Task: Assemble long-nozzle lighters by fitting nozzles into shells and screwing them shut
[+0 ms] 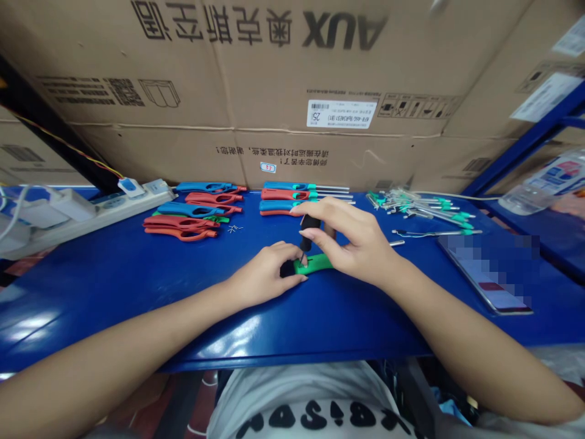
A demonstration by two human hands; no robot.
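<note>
A green lighter-like handle [319,263] lies on the blue table in front of me. My left hand [269,271] grips its left end between fingers and thumb. My right hand [354,241] holds a short black screwdriver [309,230] upright, slightly tilted, its tip down on the green handle near my left fingertips. The handle's right end is hidden behind my right hand. Just beyond my right hand, assembled blue and red lighters with metal rods [286,194] lie in a stack.
Loose red, blue and orange handles [183,209] are piled at the left, beside small metal pieces [235,229]. Metal rods with green ends [429,210] lie at the right, near a phone [487,277] and a plastic bottle [543,183]. A power strip [105,213] sits far left; cardboard stands behind.
</note>
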